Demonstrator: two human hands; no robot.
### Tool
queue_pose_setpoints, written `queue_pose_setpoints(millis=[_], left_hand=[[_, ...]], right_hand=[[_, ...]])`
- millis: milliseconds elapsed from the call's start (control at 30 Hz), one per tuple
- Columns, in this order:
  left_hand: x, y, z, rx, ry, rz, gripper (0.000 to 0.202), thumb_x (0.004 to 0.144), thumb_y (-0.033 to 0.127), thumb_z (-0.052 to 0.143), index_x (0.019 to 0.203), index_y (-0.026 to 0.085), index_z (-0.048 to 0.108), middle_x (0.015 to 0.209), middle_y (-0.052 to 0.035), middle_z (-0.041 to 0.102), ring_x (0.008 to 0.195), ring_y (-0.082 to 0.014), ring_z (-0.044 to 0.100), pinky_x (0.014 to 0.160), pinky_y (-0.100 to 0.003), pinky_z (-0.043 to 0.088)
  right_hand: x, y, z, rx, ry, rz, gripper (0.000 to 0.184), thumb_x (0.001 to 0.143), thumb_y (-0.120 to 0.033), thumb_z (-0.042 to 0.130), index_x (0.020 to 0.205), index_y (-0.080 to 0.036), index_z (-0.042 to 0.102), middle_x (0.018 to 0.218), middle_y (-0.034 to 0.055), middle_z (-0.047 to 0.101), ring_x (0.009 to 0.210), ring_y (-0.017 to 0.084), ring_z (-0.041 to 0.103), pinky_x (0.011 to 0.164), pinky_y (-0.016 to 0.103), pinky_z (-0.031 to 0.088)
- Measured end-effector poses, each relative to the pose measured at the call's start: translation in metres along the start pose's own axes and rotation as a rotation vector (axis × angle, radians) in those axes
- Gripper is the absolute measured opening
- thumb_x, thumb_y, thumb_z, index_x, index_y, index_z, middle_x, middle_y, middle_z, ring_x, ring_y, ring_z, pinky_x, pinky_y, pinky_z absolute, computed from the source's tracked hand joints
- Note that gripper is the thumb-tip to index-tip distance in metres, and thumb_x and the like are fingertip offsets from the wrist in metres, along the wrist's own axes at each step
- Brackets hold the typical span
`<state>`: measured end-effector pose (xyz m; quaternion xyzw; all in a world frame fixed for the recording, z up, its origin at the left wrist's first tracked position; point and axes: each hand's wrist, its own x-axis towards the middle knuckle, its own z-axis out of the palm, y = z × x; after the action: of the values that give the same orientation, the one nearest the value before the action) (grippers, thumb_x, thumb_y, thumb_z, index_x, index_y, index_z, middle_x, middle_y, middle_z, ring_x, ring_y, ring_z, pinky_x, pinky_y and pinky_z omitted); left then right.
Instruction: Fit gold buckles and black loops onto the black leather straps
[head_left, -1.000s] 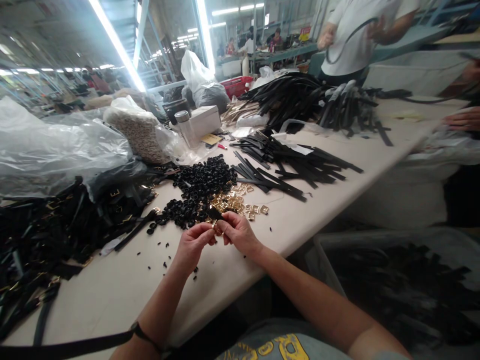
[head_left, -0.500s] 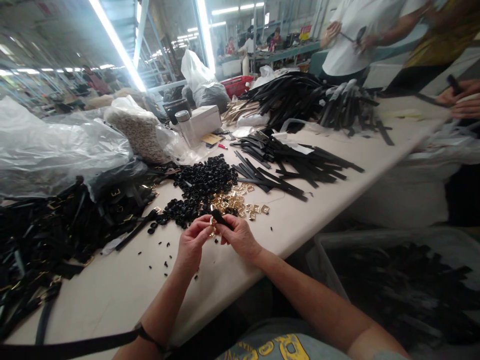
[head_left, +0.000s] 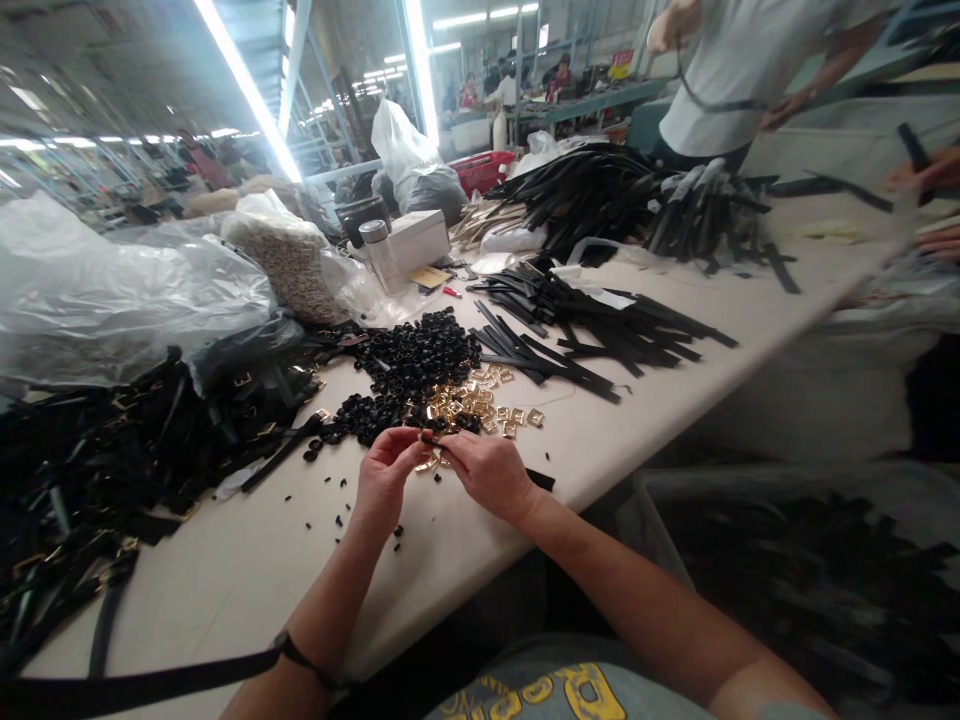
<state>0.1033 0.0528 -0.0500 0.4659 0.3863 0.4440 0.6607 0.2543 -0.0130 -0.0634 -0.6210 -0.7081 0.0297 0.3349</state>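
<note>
Over the table edge my two hands meet at a black strap (head_left: 541,481). My right hand (head_left: 491,478) is closed around the strap, whose far end sticks out past the wrist. At the strap's near end my left hand (head_left: 386,472) pinches a small gold buckle (head_left: 422,436), mostly hidden by the fingers. Just beyond the fingertips lies a pile of gold buckles (head_left: 517,416), against a heap of small black loops (head_left: 424,350).
Loose black straps (head_left: 600,325) lie behind on the table (head_left: 247,590). Finished-looking buckled straps (head_left: 97,480) heap up at left, under plastic bags (head_left: 135,290). A clear bottle (head_left: 379,250) stands by a white box (head_left: 420,238). At right is a bin (head_left: 795,590); co-workers handle straps beyond.
The strap has swung from pointing up between my hands to lying under my right palm, its end out to the right. My right hand has turned palm down. A co-worker at back has raised a hand.
</note>
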Motion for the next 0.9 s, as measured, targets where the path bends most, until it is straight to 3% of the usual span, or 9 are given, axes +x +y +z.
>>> queue_pose_setpoints(millis=[200, 367, 567, 700, 900], left_hand=[[0.002, 0.001, -0.007, 0.092, -0.044, -0.007, 0.034, 0.064, 0.031, 0.083, 0.092, 0.016, 0.069, 0.088, -0.0053, 0.074, 0.075, -0.0145, 0.067, 0.071, -0.026, 0.052], [-0.001, 0.000, -0.003, 0.177, -0.116, -0.028, 0.033, 0.063, 0.030, 0.084, 0.090, 0.015, 0.072, 0.084, -0.0053, 0.074, 0.071, -0.0143, 0.065, 0.068, -0.026, 0.051], [-0.002, 0.000, -0.003, 0.145, -0.179, -0.034, 0.032, 0.062, 0.030, 0.085, 0.088, 0.017, 0.073, 0.069, -0.0012, 0.069, 0.060, -0.0106, 0.057, 0.061, -0.023, 0.048], [-0.001, 0.005, -0.008, 0.064, -0.214, -0.108, 0.029, 0.060, 0.027, 0.085, 0.083, 0.016, 0.072, 0.064, 0.0004, 0.065, 0.055, -0.0074, 0.051, 0.055, -0.020, 0.043], [-0.003, 0.005, -0.006, -0.001, -0.187, -0.200, 0.028, 0.061, 0.027, 0.085, 0.079, 0.015, 0.067, 0.062, 0.0022, 0.061, 0.050, -0.0051, 0.047, 0.050, -0.017, 0.038]], right_hand=[[0.005, 0.003, -0.011, -0.230, -0.084, -0.086, 0.026, 0.101, -0.028, 0.041, 0.102, -0.020, 0.066, 0.078, 0.0040, 0.066, 0.062, 0.013, 0.057, 0.054, 0.027, 0.028], [0.006, 0.005, -0.010, -0.198, -0.124, -0.113, 0.022, 0.099, -0.026, 0.044, 0.096, -0.018, 0.064, 0.080, 0.0056, 0.065, 0.066, 0.015, 0.058, 0.055, 0.028, 0.028], [0.008, 0.002, -0.007, 0.066, -0.136, 0.028, 0.023, 0.098, -0.028, 0.046, 0.084, -0.017, 0.061, 0.078, 0.0038, 0.067, 0.067, 0.013, 0.059, 0.060, 0.024, 0.034], [0.013, 0.001, -0.015, 0.404, -0.238, 0.003, 0.019, 0.095, -0.020, 0.049, 0.080, -0.017, 0.061, 0.071, -0.0001, 0.065, 0.061, 0.010, 0.057, 0.060, 0.020, 0.038], [0.011, 0.001, -0.014, 0.686, -0.343, 0.071, 0.017, 0.094, -0.024, 0.051, 0.087, -0.016, 0.064, 0.070, -0.0029, 0.062, 0.045, 0.005, 0.051, 0.048, 0.016, 0.038]])
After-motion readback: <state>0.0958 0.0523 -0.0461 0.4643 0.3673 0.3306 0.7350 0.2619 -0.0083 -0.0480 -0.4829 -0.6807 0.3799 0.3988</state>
